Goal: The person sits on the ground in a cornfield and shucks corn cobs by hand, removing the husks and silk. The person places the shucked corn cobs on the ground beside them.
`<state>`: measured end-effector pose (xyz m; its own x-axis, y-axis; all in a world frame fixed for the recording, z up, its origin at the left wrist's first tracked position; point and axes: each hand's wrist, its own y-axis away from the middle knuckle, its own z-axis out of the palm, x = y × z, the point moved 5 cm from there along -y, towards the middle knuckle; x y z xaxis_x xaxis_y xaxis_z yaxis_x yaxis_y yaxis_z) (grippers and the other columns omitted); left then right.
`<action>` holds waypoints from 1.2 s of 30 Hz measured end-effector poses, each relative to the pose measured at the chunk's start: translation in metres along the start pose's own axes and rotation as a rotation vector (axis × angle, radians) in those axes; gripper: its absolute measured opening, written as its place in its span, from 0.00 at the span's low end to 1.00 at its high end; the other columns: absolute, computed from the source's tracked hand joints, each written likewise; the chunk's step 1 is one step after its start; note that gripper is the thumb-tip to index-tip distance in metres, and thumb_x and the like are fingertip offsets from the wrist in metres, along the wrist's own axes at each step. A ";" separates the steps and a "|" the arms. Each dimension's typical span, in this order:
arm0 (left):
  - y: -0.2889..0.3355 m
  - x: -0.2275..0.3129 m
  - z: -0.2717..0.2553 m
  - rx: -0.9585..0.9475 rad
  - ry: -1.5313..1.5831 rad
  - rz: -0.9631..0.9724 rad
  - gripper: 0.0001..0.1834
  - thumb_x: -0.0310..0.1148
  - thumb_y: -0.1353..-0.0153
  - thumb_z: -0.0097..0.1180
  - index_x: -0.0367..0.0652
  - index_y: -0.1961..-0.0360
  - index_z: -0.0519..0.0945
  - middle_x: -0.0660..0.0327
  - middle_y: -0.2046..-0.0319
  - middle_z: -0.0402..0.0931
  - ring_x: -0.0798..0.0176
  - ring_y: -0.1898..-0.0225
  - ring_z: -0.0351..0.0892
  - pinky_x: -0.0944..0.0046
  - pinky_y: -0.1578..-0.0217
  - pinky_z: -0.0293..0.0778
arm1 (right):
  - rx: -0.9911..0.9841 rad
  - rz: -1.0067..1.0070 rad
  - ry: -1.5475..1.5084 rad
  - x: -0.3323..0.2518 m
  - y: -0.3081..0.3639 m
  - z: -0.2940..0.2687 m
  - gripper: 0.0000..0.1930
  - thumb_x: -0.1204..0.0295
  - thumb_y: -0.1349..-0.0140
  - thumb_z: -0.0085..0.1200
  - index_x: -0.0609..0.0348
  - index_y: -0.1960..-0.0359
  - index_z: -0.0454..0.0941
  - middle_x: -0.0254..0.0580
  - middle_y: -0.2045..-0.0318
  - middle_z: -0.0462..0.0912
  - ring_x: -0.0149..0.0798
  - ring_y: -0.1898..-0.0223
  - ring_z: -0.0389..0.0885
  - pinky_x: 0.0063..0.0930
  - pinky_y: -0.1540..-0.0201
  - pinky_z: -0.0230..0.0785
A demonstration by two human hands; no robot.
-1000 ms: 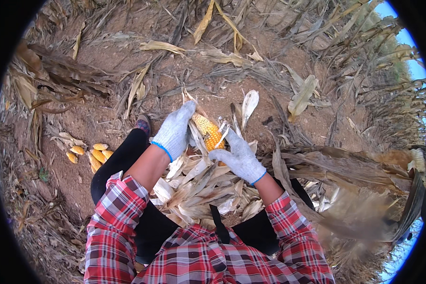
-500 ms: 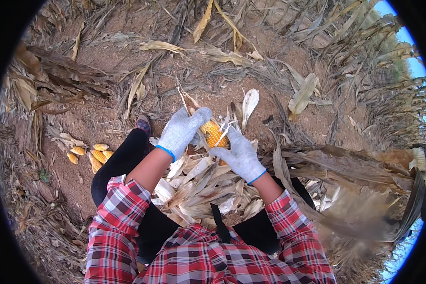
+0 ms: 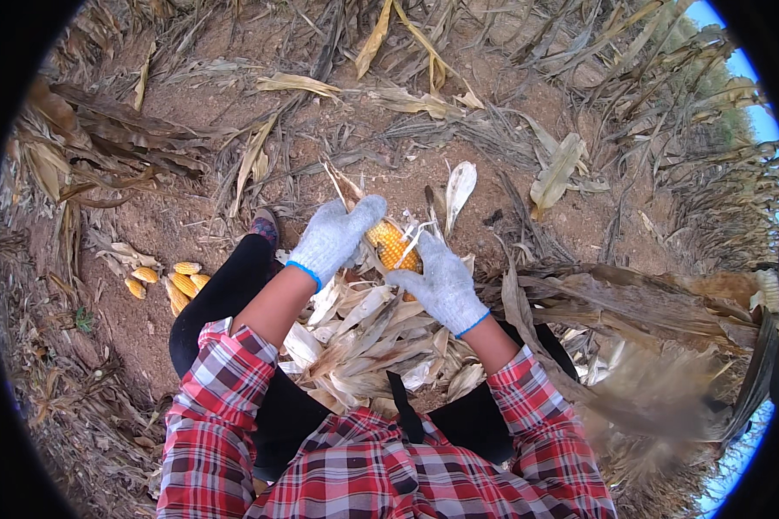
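Note:
Between my two gloved hands is an ear of corn [image 3: 392, 246], its yellow kernels bare in the middle and dry husk still around its upper left end. My left hand [image 3: 337, 232], in a pale knitted glove with a blue cuff, is closed round that husked end. At the other end my right hand [image 3: 441, 281], gloved alike, grips the ear with the thumb across its lower side. Thin husk strips stand up beside the right fingers. Below the hands lies a heap of peeled corn husks [image 3: 372, 333] between my legs.
Several husked ears of corn [image 3: 182, 283] lie on the soil left of my knee. Dry corn stalks [image 3: 614, 298] stretch across at the right. A loose pale husk [image 3: 460, 192] lies just beyond my hands. Dry leaves and standing stalks surround the bare earth.
Almost nothing differs. Both hands keep their hold on the ear of corn, and the view has shifted very slightly.

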<state>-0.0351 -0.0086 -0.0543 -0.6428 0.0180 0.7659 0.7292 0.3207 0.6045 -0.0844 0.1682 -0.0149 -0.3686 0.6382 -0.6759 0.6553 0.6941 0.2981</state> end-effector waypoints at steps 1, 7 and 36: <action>0.001 0.001 -0.001 -0.005 -0.025 -0.017 0.42 0.65 0.42 0.54 0.24 0.69 0.79 0.46 0.81 0.76 0.53 0.77 0.78 0.54 0.70 0.73 | -0.006 0.006 0.012 -0.001 0.000 -0.001 0.28 0.58 0.44 0.64 0.65 0.50 0.71 0.59 0.58 0.79 0.58 0.54 0.79 0.44 0.51 0.71; 0.000 0.002 -0.005 0.043 -0.133 -0.025 0.46 0.68 0.42 0.51 0.21 0.71 0.78 0.43 0.82 0.75 0.50 0.76 0.79 0.51 0.69 0.73 | -0.022 0.002 0.020 0.002 0.001 0.001 0.29 0.56 0.43 0.64 0.64 0.47 0.70 0.58 0.56 0.79 0.57 0.52 0.79 0.44 0.49 0.71; 0.007 -0.009 0.009 -0.105 0.301 -0.011 0.35 0.65 0.35 0.45 0.42 0.82 0.73 0.61 0.89 0.67 0.63 0.89 0.68 0.63 0.86 0.65 | -0.037 0.019 -0.013 0.008 -0.005 0.003 0.30 0.61 0.45 0.65 0.63 0.43 0.70 0.58 0.54 0.79 0.56 0.50 0.78 0.42 0.46 0.70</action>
<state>-0.0257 0.0021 -0.0590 -0.5639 -0.2708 0.7802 0.7531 0.2190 0.6204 -0.0883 0.1689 -0.0240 -0.3472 0.6472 -0.6786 0.6373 0.6937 0.3355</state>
